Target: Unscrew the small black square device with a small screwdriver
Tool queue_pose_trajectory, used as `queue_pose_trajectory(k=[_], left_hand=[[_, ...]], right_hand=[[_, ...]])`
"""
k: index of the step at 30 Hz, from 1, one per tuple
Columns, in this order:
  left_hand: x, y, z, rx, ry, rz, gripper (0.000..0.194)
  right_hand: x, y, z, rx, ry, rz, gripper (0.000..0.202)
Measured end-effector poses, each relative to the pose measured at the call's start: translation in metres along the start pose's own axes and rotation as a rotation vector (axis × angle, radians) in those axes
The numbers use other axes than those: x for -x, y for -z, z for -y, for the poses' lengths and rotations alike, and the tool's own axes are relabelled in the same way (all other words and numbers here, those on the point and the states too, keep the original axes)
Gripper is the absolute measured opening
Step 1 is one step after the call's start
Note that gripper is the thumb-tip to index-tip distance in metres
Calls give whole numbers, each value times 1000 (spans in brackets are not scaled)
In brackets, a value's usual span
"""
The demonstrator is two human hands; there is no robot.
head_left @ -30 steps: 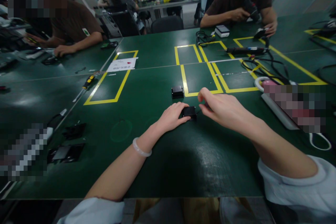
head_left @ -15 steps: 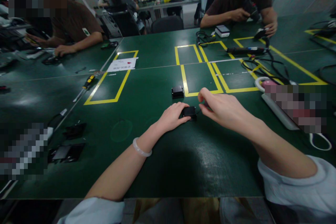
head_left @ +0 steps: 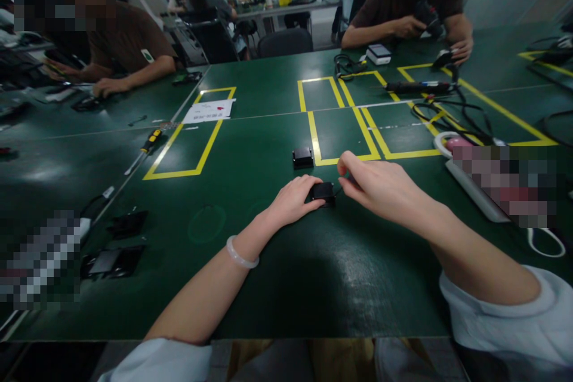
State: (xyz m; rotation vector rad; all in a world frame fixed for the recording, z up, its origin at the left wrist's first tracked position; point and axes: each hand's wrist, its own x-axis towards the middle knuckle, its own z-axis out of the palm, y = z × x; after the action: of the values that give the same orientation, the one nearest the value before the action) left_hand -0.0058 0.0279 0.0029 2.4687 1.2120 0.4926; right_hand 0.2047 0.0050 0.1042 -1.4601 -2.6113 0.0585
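Observation:
A small black box-shaped part [head_left: 323,190] lies on the green table [head_left: 268,286], held at its left side between the thumb and fingers of my left hand [head_left: 296,199]. Just to its right is my right hand [head_left: 373,182], with thumb and forefinger pinched around a thin dark item that reaches toward the black part. What exactly this item is cannot be made out. A second black box [head_left: 302,157] of similar look sits a little behind, touched by neither hand.
A yellow-black screwdriver [head_left: 153,140] and a paper label [head_left: 209,110] lie to the left. Black parts [head_left: 114,261] are at the near left. Cables [head_left: 465,110] and a pink-and-white object [head_left: 487,182] are at the right. Two people sit across the table.

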Motion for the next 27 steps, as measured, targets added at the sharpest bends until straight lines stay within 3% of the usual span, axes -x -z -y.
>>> queue_pose_trajectory(k=[27], left_hand=[[0,1,-1,5,10,5,37]], right_hand=[[0,2,1,-17,-16,25,20]])
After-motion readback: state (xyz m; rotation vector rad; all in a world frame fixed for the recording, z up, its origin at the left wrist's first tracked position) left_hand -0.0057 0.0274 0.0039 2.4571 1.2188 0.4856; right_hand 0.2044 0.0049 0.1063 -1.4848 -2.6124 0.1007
